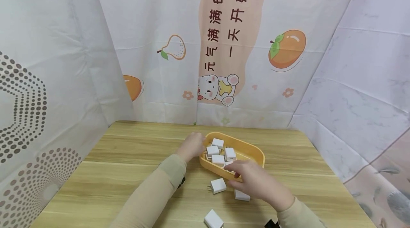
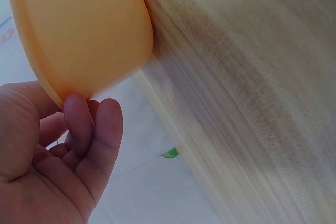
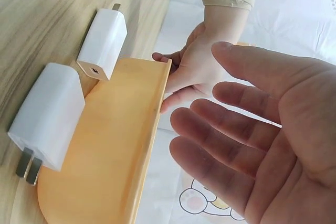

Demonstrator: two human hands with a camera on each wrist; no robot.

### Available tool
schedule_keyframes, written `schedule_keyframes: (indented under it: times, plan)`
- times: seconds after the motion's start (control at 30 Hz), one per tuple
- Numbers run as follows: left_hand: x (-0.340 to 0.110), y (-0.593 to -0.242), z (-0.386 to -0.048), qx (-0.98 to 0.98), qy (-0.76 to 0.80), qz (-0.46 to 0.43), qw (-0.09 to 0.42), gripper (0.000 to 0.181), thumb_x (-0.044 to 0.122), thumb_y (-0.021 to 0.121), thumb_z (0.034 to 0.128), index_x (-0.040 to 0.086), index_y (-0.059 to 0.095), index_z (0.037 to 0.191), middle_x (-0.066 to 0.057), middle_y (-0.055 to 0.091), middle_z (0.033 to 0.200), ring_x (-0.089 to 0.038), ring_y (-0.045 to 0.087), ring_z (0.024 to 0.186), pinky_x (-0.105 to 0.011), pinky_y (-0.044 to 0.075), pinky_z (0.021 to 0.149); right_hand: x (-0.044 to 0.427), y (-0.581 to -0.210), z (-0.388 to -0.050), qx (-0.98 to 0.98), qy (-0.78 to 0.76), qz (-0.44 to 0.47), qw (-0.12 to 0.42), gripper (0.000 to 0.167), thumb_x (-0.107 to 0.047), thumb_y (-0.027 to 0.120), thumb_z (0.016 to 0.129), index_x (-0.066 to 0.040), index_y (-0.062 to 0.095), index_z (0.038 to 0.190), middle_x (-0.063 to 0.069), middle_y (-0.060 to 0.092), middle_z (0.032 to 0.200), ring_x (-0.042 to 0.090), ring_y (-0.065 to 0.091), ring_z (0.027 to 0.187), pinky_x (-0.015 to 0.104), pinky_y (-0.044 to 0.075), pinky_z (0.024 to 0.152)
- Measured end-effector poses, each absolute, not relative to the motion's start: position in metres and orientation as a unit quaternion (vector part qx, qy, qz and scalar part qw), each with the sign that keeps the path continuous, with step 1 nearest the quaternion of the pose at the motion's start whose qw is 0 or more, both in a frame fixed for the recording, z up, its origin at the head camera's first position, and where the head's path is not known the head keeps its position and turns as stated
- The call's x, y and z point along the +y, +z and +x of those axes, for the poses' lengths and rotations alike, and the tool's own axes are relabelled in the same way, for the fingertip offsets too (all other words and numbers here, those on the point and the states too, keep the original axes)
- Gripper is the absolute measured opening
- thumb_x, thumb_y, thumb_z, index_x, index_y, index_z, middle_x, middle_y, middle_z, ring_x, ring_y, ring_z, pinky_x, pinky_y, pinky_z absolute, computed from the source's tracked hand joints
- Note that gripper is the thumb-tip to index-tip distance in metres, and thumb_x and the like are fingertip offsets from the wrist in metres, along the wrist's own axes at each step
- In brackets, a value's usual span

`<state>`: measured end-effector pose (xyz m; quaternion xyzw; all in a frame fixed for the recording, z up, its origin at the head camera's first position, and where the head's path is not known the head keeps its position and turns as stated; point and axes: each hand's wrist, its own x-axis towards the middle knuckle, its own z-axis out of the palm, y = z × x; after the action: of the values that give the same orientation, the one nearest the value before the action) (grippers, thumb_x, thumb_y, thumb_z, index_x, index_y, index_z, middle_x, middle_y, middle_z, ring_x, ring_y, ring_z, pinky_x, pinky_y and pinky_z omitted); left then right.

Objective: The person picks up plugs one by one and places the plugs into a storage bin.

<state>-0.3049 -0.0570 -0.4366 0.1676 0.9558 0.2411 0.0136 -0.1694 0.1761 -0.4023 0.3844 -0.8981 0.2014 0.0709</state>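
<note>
An orange-yellow plastic basket (image 1: 237,140) stands on the table with several white charger plugs (image 1: 218,160) in its left part. My left hand (image 1: 193,145) pinches the basket's left rim; in the left wrist view, thumb and fingers (image 2: 108,135) grip its edge. Over the near rim hovers my right hand (image 1: 253,180), fingers loosely bent, and the right wrist view shows its palm (image 3: 294,145) with nothing held. Outside the basket lie a charger plug (image 1: 218,186) near the front rim, another (image 1: 242,195) partly hidden under the right hand, and a third (image 1: 213,219) nearer me.
The wood-grain table (image 1: 128,171) carries everything. Behind it hangs a printed curtain (image 1: 160,89) with fruit and writing, and pale cloths (image 1: 358,89) close off both sides. Dark wrist devices (image 1: 272,223) sit on both wrists.
</note>
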Motion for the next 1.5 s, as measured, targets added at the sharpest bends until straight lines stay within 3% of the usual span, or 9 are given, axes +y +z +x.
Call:
schedule_keyframes:
  times: [0.13, 0.43, 0.57, 0.7, 0.97, 1.1, 1.27, 1.5]
  plan:
    - [-0.059, -0.437, -0.305, 0.951, 0.258, 0.166, 0.026, 0.040, -0.002, 0.067, 0.0894, -0.003, 0.067, 0.129, -0.015, 0.062, 0.136, -0.024, 0.060, 0.121, -0.033, 0.051, 0.083, 0.172, -0.405, -0.167, -0.900, 0.198, 0.382, 0.065, 0.033, -0.017, 0.083, 0.084, -0.007, 0.074, 0.113, 0.001, 0.072, 0.101, 0.008, 0.064, 0.079, 0.025, 0.054, 0.070]
    - [-0.061, -0.438, -0.305, 0.952, 0.252, 0.169, 0.024, 0.040, 0.001, 0.066, 0.0907, -0.002, 0.067, 0.131, -0.013, 0.062, 0.136, -0.025, 0.057, 0.127, -0.032, 0.051, 0.088, 0.162, -0.412, -0.167, -0.905, 0.177, 0.383, 0.061, 0.032, -0.018, 0.082, 0.082, -0.013, 0.075, 0.113, -0.008, 0.065, 0.086, 0.003, 0.056, 0.073, 0.022, 0.048, 0.064]
    - [-0.061, -0.437, -0.305, 0.954, 0.247, 0.172, 0.020, 0.040, 0.001, 0.065, 0.0904, -0.001, 0.067, 0.130, -0.013, 0.063, 0.136, -0.022, 0.060, 0.122, -0.033, 0.051, 0.090, 0.159, -0.415, -0.168, -0.905, 0.166, 0.389, 0.049, 0.031, -0.016, 0.082, 0.082, -0.016, 0.074, 0.112, -0.011, 0.058, 0.076, 0.001, 0.048, 0.068, 0.021, 0.042, 0.060]
    - [-0.061, -0.437, -0.305, 0.953, 0.250, 0.169, 0.020, 0.039, 0.001, 0.065, 0.0905, -0.001, 0.067, 0.130, -0.013, 0.063, 0.135, -0.021, 0.060, 0.121, -0.032, 0.051, 0.087, 0.155, -0.419, -0.169, -0.906, 0.145, 0.396, 0.042, 0.024, -0.015, 0.082, 0.081, -0.017, 0.071, 0.102, -0.008, 0.053, 0.070, 0.003, 0.043, 0.064, 0.022, 0.038, 0.055]
    - [-0.060, -0.436, -0.304, 0.951, 0.259, 0.167, 0.026, 0.040, 0.001, 0.066, 0.0897, -0.001, 0.067, 0.130, -0.012, 0.063, 0.135, -0.026, 0.058, 0.127, -0.033, 0.051, 0.087, 0.149, -0.435, -0.175, -0.912, 0.134, 0.386, 0.031, 0.029, -0.015, 0.081, 0.079, -0.013, 0.076, 0.107, -0.007, 0.070, 0.097, 0.002, 0.055, 0.078, 0.025, 0.049, 0.066]
    - [-0.060, -0.437, -0.305, 0.950, 0.263, 0.163, 0.032, 0.042, 0.001, 0.065, 0.0904, -0.001, 0.065, 0.132, -0.012, 0.062, 0.136, -0.029, 0.053, 0.132, -0.033, 0.051, 0.093, 0.147, -0.441, -0.178, -0.913, 0.128, 0.387, 0.020, 0.029, -0.016, 0.082, 0.080, -0.013, 0.075, 0.108, -0.006, 0.071, 0.102, 0.003, 0.060, 0.083, 0.027, 0.052, 0.070]
    - [-0.059, -0.437, -0.305, 0.951, 0.262, 0.163, 0.034, 0.042, 0.001, 0.065, 0.0906, 0.000, 0.065, 0.133, -0.012, 0.062, 0.137, -0.031, 0.053, 0.132, -0.040, 0.046, 0.105, 0.144, -0.444, -0.179, -0.916, 0.119, 0.382, 0.015, 0.027, -0.016, 0.084, 0.080, -0.014, 0.075, 0.105, -0.007, 0.068, 0.099, 0.003, 0.057, 0.080, 0.025, 0.050, 0.067]
    - [-0.059, -0.436, -0.304, 0.951, 0.258, 0.168, 0.032, 0.043, -0.001, 0.064, 0.0902, -0.001, 0.065, 0.133, -0.015, 0.062, 0.137, -0.032, 0.053, 0.132, -0.043, 0.044, 0.107, 0.139, -0.446, -0.179, -0.913, 0.098, 0.395, 0.035, 0.019, -0.008, 0.083, 0.077, -0.018, 0.071, 0.089, -0.008, 0.063, 0.089, 0.004, 0.056, 0.075, 0.025, 0.048, 0.062]
